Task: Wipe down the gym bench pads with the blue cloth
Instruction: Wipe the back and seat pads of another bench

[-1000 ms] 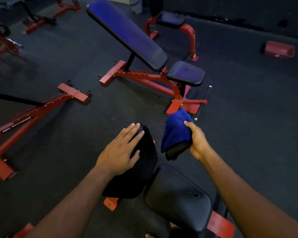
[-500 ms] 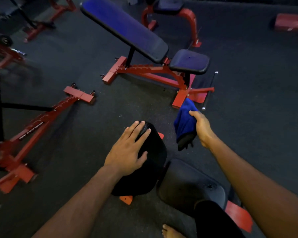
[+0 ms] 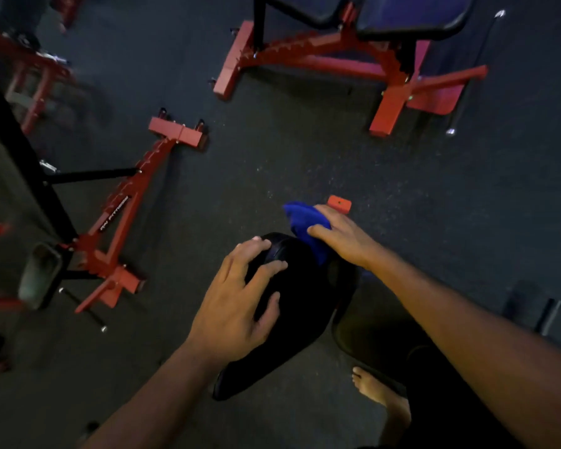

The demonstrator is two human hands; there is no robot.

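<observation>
- Step in hand (a judgement): the wipe of the near black pad [image 3: 292, 306], lower centre of the frame, appears to be starting at its far end.
- Right hand [image 3: 340, 236]: its fingers [image 3: 318, 233] press down on the bunched blue cloth [image 3: 302, 222], thumb side tucked against it; the cloth sits at the top edge of the pad, just above centre frame, partly under the hand.
- Left hand [image 3: 237, 306]: spread over the pad's left shoulder, fingers [image 3: 266, 267] bent and bearing on the surface, steadying it (nothing is enclosed in them).
- Next move, as judged: draw the cloth down the pad toward the viewer under even pressure, the left hand shifting clear of its path.
- Count: two hands, one cloth, one near pad in work; a second dark pad [image 3: 370, 332] lies lower right, dim and partly hidden.
- Other benches: one red-framed bench with two bluish pads [image 3: 412, 14] at the upper right; one red frame [image 3: 123, 218] at the left; a bare foot [image 3: 379, 393] at the bottom.
</observation>
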